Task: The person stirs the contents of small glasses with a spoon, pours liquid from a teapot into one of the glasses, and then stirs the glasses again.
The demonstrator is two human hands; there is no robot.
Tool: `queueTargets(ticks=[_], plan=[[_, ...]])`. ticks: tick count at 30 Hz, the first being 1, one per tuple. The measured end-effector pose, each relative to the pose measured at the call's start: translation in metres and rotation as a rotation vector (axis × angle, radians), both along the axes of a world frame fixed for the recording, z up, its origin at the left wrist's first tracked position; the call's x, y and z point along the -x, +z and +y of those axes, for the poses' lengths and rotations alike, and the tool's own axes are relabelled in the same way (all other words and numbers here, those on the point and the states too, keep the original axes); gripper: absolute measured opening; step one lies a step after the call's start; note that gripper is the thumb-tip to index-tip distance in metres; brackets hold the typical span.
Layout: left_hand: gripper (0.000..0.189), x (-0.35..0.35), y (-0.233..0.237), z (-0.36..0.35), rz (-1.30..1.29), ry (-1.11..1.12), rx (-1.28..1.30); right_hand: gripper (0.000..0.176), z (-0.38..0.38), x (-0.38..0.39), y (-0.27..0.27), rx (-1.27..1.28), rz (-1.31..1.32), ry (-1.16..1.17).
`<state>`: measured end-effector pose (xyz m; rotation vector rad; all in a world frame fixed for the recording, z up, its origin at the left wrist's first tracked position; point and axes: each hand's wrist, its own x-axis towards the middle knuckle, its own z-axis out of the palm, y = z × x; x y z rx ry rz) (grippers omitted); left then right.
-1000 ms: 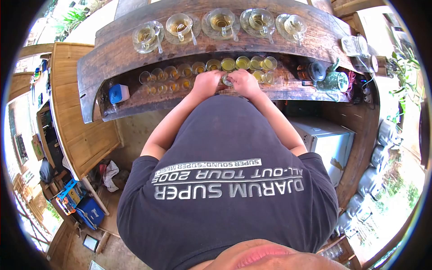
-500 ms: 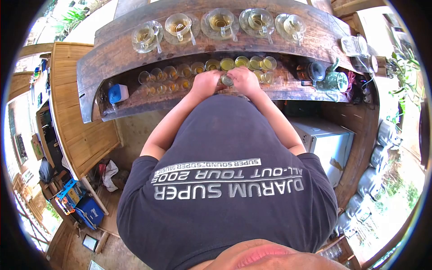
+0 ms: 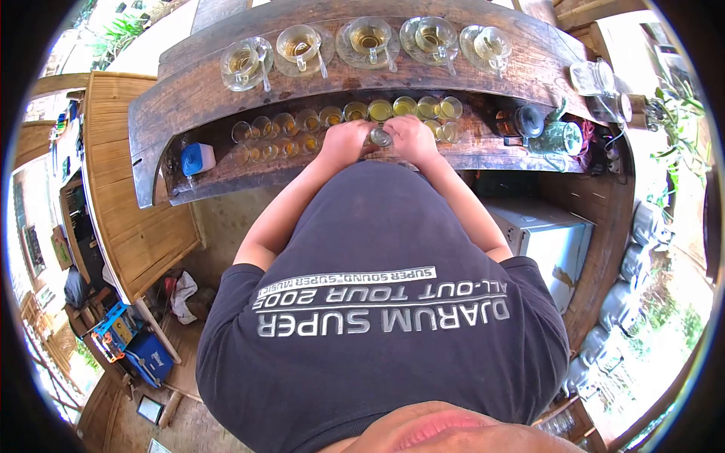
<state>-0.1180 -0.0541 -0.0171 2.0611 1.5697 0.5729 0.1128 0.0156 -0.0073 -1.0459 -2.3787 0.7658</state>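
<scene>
My left hand and my right hand are closed on either side of a small round glass container at the near edge of the lower shelf. Its top looks greyish; its contents cannot be made out. Just beyond my fingers is a row of small glasses, among them a glass with yellow-green liquid and another such glass. To the left, a glass with an amber bottom stands among several similar ones. My fingers partly hide the nearer row.
Along the upper counter stand several glass cups on saucers with spoons, one cup in the middle. A blue-lidded box sits at the shelf's left end. A dark-lidded pot and a green glass jug stand at the right.
My right hand has drawn back slightly toward my body. My left hand and the small container stay in nearly the same place.
</scene>
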Motion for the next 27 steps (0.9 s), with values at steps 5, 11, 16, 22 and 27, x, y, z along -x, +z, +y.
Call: queueTargets(ticks=[5,11,16,22,27], plan=[[0.061,0.000,0.004,-0.002,0.012,0.009,0.005,0.010,0.000,0.001,-0.015,0.002,0.057,0.085],[0.061,-0.002,0.006,-0.001,0.002,0.015,0.038,0.009,0.002,0.002,-0.008,-0.017,0.051,-0.015],[0.061,-0.001,0.005,0.000,0.037,0.012,0.016,0.009,-0.001,-0.002,-0.006,0.015,0.015,0.040],[0.061,0.000,0.000,0.000,0.012,0.009,0.002,0.008,0.000,0.002,-0.010,0.008,0.037,0.132],[0.060,-0.001,0.004,0.000,0.019,0.015,0.082,0.009,0.004,0.001,-0.006,-0.019,0.053,0.014]])
